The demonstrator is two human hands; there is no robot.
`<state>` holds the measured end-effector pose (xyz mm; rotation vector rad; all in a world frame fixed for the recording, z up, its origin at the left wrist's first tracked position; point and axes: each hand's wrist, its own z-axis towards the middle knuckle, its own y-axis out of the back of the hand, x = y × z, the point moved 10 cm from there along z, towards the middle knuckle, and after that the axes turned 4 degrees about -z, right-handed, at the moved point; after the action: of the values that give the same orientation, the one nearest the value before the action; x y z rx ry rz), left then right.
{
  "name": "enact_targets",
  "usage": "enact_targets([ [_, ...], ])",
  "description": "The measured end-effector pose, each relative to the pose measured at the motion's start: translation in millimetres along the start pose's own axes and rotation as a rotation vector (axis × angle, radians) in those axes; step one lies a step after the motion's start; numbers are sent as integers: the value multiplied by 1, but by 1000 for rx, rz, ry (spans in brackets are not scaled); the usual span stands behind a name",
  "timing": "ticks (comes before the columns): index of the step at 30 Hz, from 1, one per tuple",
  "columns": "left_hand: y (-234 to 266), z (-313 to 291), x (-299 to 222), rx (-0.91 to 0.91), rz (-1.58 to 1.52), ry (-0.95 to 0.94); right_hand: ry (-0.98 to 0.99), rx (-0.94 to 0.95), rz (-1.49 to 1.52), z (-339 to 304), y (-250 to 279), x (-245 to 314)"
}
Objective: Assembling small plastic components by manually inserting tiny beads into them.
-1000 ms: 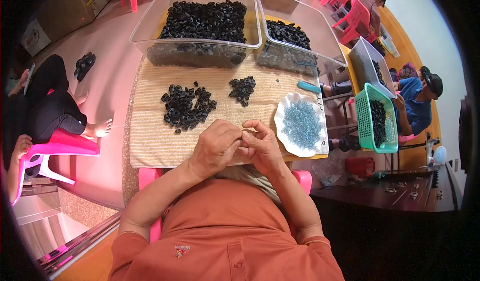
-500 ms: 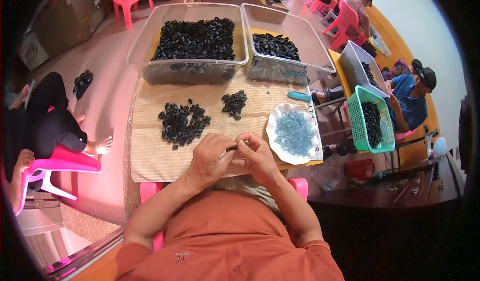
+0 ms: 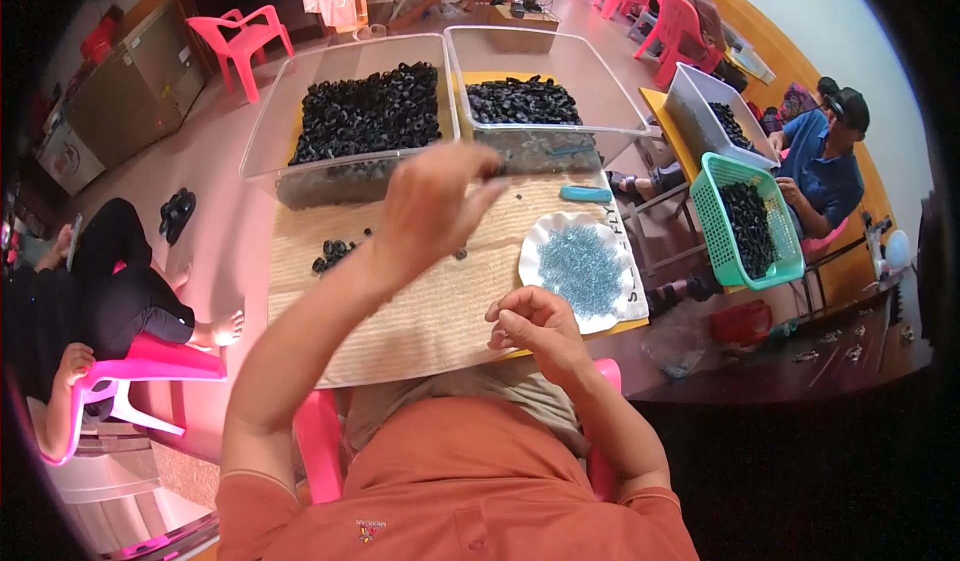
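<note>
In the head view, your left hand point(image 3: 435, 206) was raised near the middle of the frame, reaching up toward the right clear bin point(image 3: 590, 71), fingers pressed together around a small dark piece point(image 3: 492, 171) pinched at the tips, just in front of that bin's near wall. Your right hand point(image 3: 530, 326) sat lower, right of centre, over the near edge of the woven mat point(image 3: 420, 311), its fingers curled in loosely; whether it held anything, you could not tell from here. Just right of that hand lay the white scalloped plate point(image 3: 545, 236) of small blue beads point(image 3: 580, 266). A loose heap of black rings point(image 3: 335, 253) lay on the mat left of your left forearm. The left clear bin point(image 3: 300, 111), upper left of centre, was full of the same black rings. At the right edge stood a green basket point(image 3: 715, 231) of dark pieces, beside a person in a blue shirt point(image 3: 820, 166)
</note>
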<state>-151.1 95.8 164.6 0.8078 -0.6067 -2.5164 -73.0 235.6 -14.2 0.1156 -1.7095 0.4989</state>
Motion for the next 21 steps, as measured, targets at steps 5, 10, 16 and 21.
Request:
enact_targets([
  [5,-29,86,62,112,245,29,-9,14,42,-3,-2,-8],
  [10,-28,79,85,131,68,92,18,1,42,-8,6,-3],
  [16,-1,3,48,105,-35,84,22,-24,53,-4,16,-4],
  [21,23,-66,52,204,92,43,2,32,38,1,2,-11],
])
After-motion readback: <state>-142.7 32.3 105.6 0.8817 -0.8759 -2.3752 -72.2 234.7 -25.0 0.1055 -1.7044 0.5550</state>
